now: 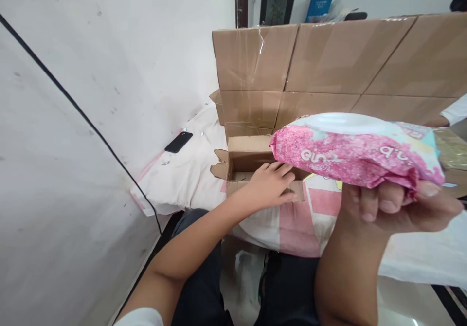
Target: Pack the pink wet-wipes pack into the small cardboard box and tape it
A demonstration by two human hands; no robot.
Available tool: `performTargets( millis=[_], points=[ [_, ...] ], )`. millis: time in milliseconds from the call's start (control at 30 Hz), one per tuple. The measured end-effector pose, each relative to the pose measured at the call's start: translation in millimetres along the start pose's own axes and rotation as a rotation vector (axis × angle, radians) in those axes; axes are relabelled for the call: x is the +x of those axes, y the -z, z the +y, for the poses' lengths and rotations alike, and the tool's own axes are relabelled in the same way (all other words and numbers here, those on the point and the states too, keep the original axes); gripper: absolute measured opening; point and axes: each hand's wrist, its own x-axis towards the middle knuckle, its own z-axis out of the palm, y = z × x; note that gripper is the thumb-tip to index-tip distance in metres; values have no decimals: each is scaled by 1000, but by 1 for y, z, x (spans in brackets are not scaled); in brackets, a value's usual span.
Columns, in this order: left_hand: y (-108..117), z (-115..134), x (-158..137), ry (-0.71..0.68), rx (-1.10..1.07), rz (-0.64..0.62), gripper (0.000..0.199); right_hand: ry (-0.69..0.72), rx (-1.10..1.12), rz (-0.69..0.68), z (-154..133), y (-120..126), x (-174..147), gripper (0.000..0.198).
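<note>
Ref pt = small open box (264,187), i.e. the low cardboard 1 w/ torn flaps at its L end. R hand (404,214) grips 1 pink soft pack (350,146) w/ white lid (346,122) from below, fingers curled into its lower edge; pack is up in the air, R of the box, its L end overlapping the box in view. L hand (272,185) is at the box's front edge, fingers loosely spread, holding nothing; can't tell if fingertips touch the pack.

Box sits on pink & white cloth (299,228). Black phone (178,142) lies on cloth, L of box & a bit farther back. Tall cardboard panel (255,63) w/ tape stands just behind box. Far R of box, approx. pack height: taped carton (454,148) + another person's white sleeve (457,109). Black cable (73,95) runs down the wall, L of box. Blue container (321,4) in bg, beyond the panel.
</note>
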Motion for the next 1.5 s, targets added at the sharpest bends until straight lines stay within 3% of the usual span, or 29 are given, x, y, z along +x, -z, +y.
performTargets(
  millis=[133, 200, 267, 433, 533, 633, 767, 933, 1167, 1333, 1500],
  points=[
    [22, -10, -50, 32, -62, -72, 41, 8, 13, 6, 13, -13, 2, 33],
    [31, -21, -68, 93, -85, -30, 37, 21, -18, 30, 21, -21, 3, 37],
    [37, -34, -76, 164, -85, 80, 30, 13, -51, 58, 27, -30, 2, 42],
    [37, -59, -78, 353, -185, 525, 28, -125, -103, 105, 33, -49, -1, 45],
    [33, -65, -79, 379, -413, 618, 41, -167, -69, 93, 36, -57, -3, 41],
    [32, -67, -80, 368, -498, 596, 65, -191, -49, 109, 42, -64, -5, 39],
    [30, -69, -81, 350, -426, 531, 88, -256, -59, 105, 46, -69, -7, 47],
    [27, -72, -82, 282, -411, 557, 78, -338, -59, 109, 44, -67, -11, 51],
    [25, -78, -86, 265, -569, 435, 51, -350, 8, 37, 41, -55, -16, 50],
    [19, -79, -86, 222, -694, 451, 51, -405, 45, 84, 43, -46, -19, 47],
    [15, -76, -83, 328, -601, 551, 51, -459, 27, 73, 50, -43, -22, 50]
  ],
)
